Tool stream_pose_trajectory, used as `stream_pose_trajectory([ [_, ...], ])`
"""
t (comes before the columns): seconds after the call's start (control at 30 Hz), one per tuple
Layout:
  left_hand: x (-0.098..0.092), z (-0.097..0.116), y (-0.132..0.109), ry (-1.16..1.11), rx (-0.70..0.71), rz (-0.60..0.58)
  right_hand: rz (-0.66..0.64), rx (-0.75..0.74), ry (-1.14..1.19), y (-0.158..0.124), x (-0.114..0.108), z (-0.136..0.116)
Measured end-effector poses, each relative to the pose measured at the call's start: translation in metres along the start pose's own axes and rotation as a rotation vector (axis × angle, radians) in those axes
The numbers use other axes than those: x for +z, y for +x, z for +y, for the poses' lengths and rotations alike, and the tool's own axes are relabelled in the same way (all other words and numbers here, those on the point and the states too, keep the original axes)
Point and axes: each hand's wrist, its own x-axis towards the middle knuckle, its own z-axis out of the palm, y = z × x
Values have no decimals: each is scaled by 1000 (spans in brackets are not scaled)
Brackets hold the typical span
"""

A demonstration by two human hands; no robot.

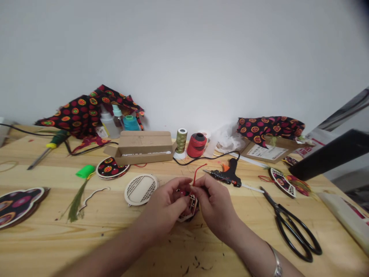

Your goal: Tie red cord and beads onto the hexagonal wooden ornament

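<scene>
Both hands meet over the middle of the wooden table. My left hand [170, 206] is closed around a small ornament [192, 204] with a pale lattice frame and dark patterned fabric, partly hidden by the fingers. My right hand [215, 204] pinches a red cord [196, 173] at the ornament's upper edge; the cord's free end sticks up and bends to the right. Left of my left hand lies a round pale wooden lattice piece [141, 189]. Just beyond my right hand rests a black glue gun [226, 175] with an orange trigger.
Black-handled scissors [291, 225] lie at the right. An open cardboard box [145, 148], a green thread spool [181, 141] and a red thread cone [197, 145] stand at the back. Leftward are a green tassel [77, 200], a screwdriver [50, 148] and a fabric-covered piece [20, 206].
</scene>
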Motion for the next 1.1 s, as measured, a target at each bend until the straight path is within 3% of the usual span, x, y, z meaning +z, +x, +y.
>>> stream_pose_trajectory([
  [0.17,-2,1,2,25,31,-24,2,-18,-5,0,0,-1],
  [0.5,0,3,2,191,57,156,17,-8,10,0,0,1],
  [0.83,-3,4,2,335,115,169,-9,14,39,1,-2,-2],
  [0.97,-5,4,3,299,35,163,-29,10,39,3,-3,-3],
  [1.1,-6,3,5,116,-111,111,-53,48,93,4,-4,0],
])
